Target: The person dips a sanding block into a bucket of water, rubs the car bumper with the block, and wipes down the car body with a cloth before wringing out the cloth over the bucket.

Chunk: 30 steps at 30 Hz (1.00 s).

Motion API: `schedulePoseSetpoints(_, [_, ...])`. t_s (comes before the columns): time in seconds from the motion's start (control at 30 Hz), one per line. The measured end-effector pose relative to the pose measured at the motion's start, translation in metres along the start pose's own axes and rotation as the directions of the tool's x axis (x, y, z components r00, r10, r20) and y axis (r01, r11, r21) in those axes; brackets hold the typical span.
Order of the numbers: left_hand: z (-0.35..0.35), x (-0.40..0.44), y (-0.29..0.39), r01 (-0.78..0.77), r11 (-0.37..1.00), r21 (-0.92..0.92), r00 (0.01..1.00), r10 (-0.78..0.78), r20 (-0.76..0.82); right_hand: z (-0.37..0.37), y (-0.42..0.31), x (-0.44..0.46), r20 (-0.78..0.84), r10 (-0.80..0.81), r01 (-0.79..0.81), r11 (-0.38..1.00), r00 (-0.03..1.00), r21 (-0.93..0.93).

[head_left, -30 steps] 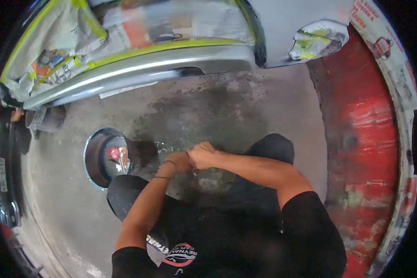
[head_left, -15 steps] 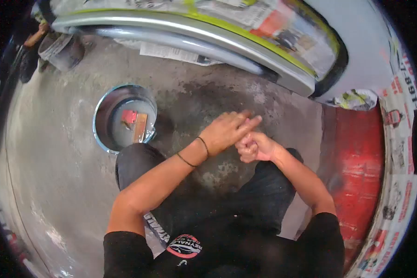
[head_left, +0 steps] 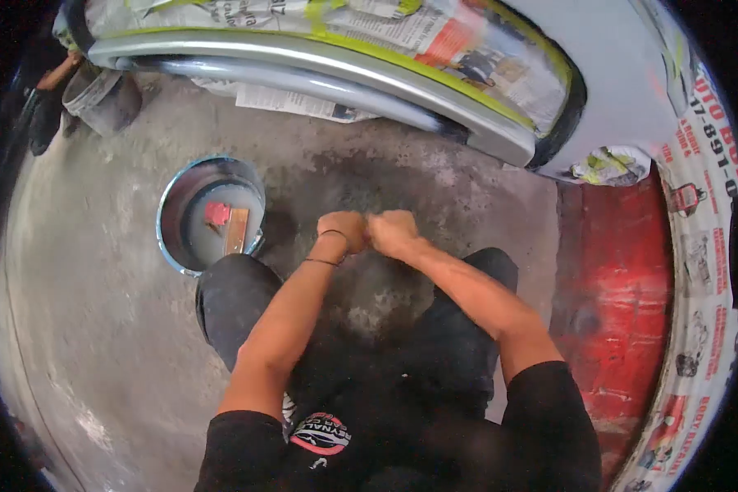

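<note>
My left hand, with two dark bands at the wrist, is closed with its knuckles facing away from me. Right beside it, my right hand is curled into a fist, and the two meet over the wet floor between my knees. Anything inside the fingers is hidden. To the left of my hands stands a round bucket with a blue rim, holding cloudy liquid. In it are a small red piece and a wooden block leaning near the bucket's right side.
Ahead is a silver car panel masked with newspaper and yellow-green tape. A grey bucket stands at the upper left, close to another person's arm. On the right lie a red painted surface and printed paper sheets.
My left hand has gone from lying stretched over the right one to a closed grip beside it. Both hands have shifted left, and the view has moved slightly.
</note>
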<state>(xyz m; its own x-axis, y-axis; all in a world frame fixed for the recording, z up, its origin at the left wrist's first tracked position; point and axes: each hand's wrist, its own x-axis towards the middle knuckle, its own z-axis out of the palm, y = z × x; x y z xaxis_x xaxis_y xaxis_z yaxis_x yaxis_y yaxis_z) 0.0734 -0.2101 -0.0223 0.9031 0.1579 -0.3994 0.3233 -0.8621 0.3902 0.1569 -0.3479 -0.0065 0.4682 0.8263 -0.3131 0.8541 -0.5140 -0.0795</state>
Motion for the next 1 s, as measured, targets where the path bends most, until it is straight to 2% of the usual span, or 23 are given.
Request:
schedulePoseSetpoints(0.07, [0.000, 0.012, -0.014, -0.029, 0.988, -0.152, 0.993, 0.046, 0.112, -0.011, 0.001, 0.001, -0.105, -0.052, 0.056, 0.998, 0.993, 0.038])
schedulePoseSetpoints(0.1, [-0.009, 0.011, -0.019, -0.100, 0.963, -0.250, 0.982, 0.137, 0.134, -0.016, 0.001, 0.000, -0.162, -0.117, 0.125, 0.991, 0.980, 0.044])
schedulePoseSetpoints(0.13, [-0.019, 0.006, -0.017, -0.099, 0.968, -0.230, 0.982, 0.132, 0.135, -0.018, 0.003, 0.000, -0.220, -0.178, 0.194, 0.980, 0.959, 0.049])
schedulePoseSetpoints(0.17, [-0.025, -0.002, -0.015, -0.005, 0.888, -0.459, 0.994, 0.055, 0.097, -0.018, 0.006, -0.002, -0.236, -0.175, 0.194, 0.979, 0.956, 0.062])
schedulePoseSetpoints(0.2, [-0.028, -0.008, -0.014, 0.077, 0.745, -0.662, 0.996, -0.033, 0.079, -0.015, 0.009, -0.006, -0.310, -0.146, 0.217, 0.954, 0.939, 0.205])
schedulePoseSetpoints(0.23, [-0.007, 0.001, -0.023, 0.092, 0.757, -0.647, 0.995, -0.045, 0.089, -0.009, 0.012, -0.008, -0.373, -0.108, 0.246, 0.905, 0.921, 0.346])
schedulePoseSetpoints(0.27, [0.030, 0.019, -0.041, -0.087, 0.750, -0.656, 0.990, -0.010, -0.142, -0.002, 0.014, -0.008, -0.379, -0.102, 0.252, 0.894, 0.920, 0.371])
schedulePoseSetpoints(0.3, [0.050, 0.028, -0.054, -0.266, 0.737, -0.622, 0.930, 0.028, -0.366, 0.006, 0.017, -0.007, -0.358, 0.011, 0.184, 0.842, 0.934, 0.507])
schedulePoseSetpoints(0.33, [0.039, 0.016, -0.050, -0.246, 0.753, -0.610, 0.939, 0.030, -0.342, 0.012, 0.016, -0.009, -0.312, 0.126, 0.108, 0.764, 0.942, 0.636])
schedulePoseSetpoints(0.4, [0.012, -0.007, -0.031, -0.071, 0.417, -0.906, 0.995, -0.039, -0.096, 0.011, -0.001, -0.010, -0.292, 0.264, -0.014, 0.763, 0.919, 0.646])
schedulePoseSetpoints(0.43, [-0.003, -0.008, -0.028, 0.114, 0.289, -0.951, 0.989, 0.056, 0.135, -0.001, -0.009, -0.007, -0.294, 0.370, -0.121, 0.778, 0.881, 0.617])
schedulePoseSetpoints(0.47, [-0.012, -0.015, -0.013, 0.130, 0.306, -0.943, 0.986, 0.063, 0.156, -0.008, -0.013, -0.008, -0.285, 0.392, -0.135, 0.761, 0.875, 0.634])
schedulePoseSetpoints(0.53, [-0.022, -0.026, 0.010, 0.071, -0.017, -0.997, 0.996, -0.047, 0.071, -0.020, -0.018, -0.008, -0.355, 0.328, -0.083, 0.826, 0.876, 0.558])
schedulePoseSetpoints(0.57, [-0.017, -0.025, 0.013, 0.086, -0.004, -0.996, 0.995, -0.050, 0.086, -0.023, -0.018, -0.011, -0.347, 0.338, -0.087, 0.814, 0.875, 0.574])
schedulePoseSetpoints(0.67, [-0.001, -0.021, 0.009, -0.076, -0.177, -0.981, 0.987, -0.156, -0.048, -0.023, -0.014, -0.016, -0.287, 0.346, -0.070, 0.737, 0.893, 0.673])
schedulePoseSetpoints(0.7, [0.008, -0.011, -0.003, -0.125, -0.218, -0.968, 0.991, -0.074, -0.111, -0.020, -0.009, -0.014, -0.230, 0.305, -0.004, 0.610, 0.924, 0.792])
schedulePoseSetpoints(0.73, [0.007, -0.011, -0.008, -0.130, -0.193, -0.973, 0.990, -0.082, -0.116, -0.016, -0.008, -0.009, -0.189, 0.243, 0.057, 0.462, 0.951, 0.885])
schedulePoseSetpoints(0.8, [0.001, -0.015, -0.018, -0.170, -0.227, -0.959, 0.984, 0.013, -0.177, -0.011, -0.011, -0.001, -0.262, 0.315, 0.135, 0.374, 0.912, 0.918])
schedulePoseSetpoints(0.87, [-0.020, -0.038, 0.012, -0.235, -0.215, -0.948, 0.972, -0.078, -0.223, -0.010, -0.004, 0.013, -0.161, 0.187, 0.129, 0.176, 0.969, 0.976])
schedulePoseSetpoints(0.9, [-0.027, -0.046, 0.018, -0.304, -0.056, -0.951, 0.946, -0.131, -0.295, -0.007, -0.001, 0.020, -0.245, 0.185, 0.195, 0.251, 0.952, 0.948])
schedulePoseSetpoints(0.93, [-0.031, -0.055, 0.021, -0.353, 0.106, -0.930, 0.914, -0.174, -0.367, -0.033, 0.009, 0.003, -0.212, 0.125, 0.169, 0.284, 0.969, 0.944])
schedulePoseSetpoints(0.97, [-0.036, -0.066, 0.021, -0.301, 0.254, -0.919, 0.904, -0.232, -0.360, -0.030, 0.015, 0.006, -0.250, 0.062, 0.217, 0.328, 0.966, 0.919])
schedulePoseSetpoints(1.0, [-0.032, -0.069, 0.018, -0.343, 0.372, -0.863, 0.853, -0.260, -0.452, -0.026, 0.020, 0.010, -0.288, -0.004, 0.269, 0.368, 0.958, 0.890])
